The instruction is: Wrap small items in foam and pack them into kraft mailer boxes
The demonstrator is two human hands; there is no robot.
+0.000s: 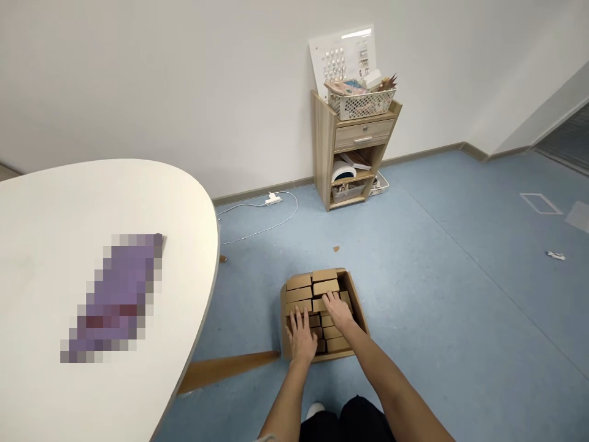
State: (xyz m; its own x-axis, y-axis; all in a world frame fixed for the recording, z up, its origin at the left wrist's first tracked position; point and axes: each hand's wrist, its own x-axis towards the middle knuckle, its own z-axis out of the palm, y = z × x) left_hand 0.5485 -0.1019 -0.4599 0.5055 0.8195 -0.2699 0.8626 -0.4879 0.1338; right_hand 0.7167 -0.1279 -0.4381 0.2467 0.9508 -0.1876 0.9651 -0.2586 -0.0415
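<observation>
An open cardboard carton (284,322) stands on the floor right below me, packed with several small kraft-brown boxes (299,294). Some of these lie crosswise in stacked rows. My left hand (301,337) rests on the boxes at the carton's near left, fingers spread. Further in, my right hand (338,310) lies on top of a box near the middle, its fingers apart. Neither hand visibly lifts anything. The carton's lower layers are hidden by the boxes and my hands.
A white rounded table (138,184) at left carries a blurred purple item (115,294). A brown strip (225,371) lies by the carton. Against the wall stands a wooden cabinet (354,138) topped by a basket (361,104). A white power strip (273,199) and cable lie on the blue floor.
</observation>
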